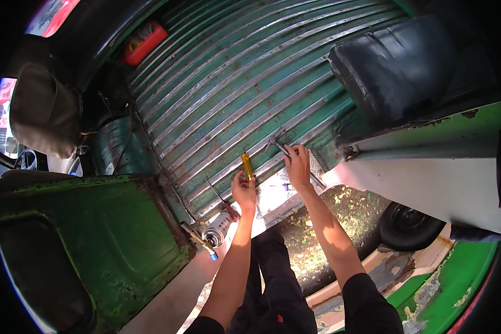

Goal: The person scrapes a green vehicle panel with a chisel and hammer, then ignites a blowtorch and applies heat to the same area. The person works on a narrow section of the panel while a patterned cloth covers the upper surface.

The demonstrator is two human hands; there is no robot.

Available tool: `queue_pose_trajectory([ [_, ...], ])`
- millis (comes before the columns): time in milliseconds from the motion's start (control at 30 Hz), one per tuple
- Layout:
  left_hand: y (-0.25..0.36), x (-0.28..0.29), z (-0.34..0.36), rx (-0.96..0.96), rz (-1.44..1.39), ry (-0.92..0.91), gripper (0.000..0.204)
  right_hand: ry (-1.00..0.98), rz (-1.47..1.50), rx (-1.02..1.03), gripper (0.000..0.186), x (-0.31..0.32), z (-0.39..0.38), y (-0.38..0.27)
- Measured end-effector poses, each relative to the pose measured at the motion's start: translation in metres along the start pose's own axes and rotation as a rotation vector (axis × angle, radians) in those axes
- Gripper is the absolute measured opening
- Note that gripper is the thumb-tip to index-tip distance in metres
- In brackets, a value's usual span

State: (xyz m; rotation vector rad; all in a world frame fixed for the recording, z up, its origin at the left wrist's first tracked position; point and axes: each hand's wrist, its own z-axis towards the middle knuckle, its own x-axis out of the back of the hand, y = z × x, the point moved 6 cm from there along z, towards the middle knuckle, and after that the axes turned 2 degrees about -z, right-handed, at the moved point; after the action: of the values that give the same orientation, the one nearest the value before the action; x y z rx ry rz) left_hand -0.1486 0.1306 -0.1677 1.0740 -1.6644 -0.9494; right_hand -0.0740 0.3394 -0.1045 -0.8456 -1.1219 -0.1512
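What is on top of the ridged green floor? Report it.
On the floor: a red container, a boxy black object, and a thin metal shaft beside the left hand. Whatever lies under the first two, or behind that hand, is covered.

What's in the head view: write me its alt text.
A person's left hand holds a yellow handle and their right hand a long metal tool, over a vehicle's ribbed green floor. A torch canister is left of the hands; a red container is at upper left.

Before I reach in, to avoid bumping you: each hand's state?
Left hand: closed, holding a yellow cylindrical object.
Right hand: closed, holding a slim metal hammer-shaped tool.
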Motion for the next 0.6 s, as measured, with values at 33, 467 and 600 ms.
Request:
queue_pose_trajectory([
  [33, 0.004, 0.005, -0.005, -0.033, -0.001, -0.003, 0.041, 0.019, 0.001, -0.012, 0.032, 0.004, -0.001, -0.004],
  [467, 0.089, 0.068, -0.110, -0.289, -0.045, -0.203, 0.013, 0.111, 0.286, -0.127, 0.022, 0.041, -0.103, -0.071],
  [600, 0.058, 0.105, -0.152, -0.154, -0.172, -0.270, 0.012, 0.150, 0.280, -0.218, 0.022, 0.053, -0.156, -0.093],
])
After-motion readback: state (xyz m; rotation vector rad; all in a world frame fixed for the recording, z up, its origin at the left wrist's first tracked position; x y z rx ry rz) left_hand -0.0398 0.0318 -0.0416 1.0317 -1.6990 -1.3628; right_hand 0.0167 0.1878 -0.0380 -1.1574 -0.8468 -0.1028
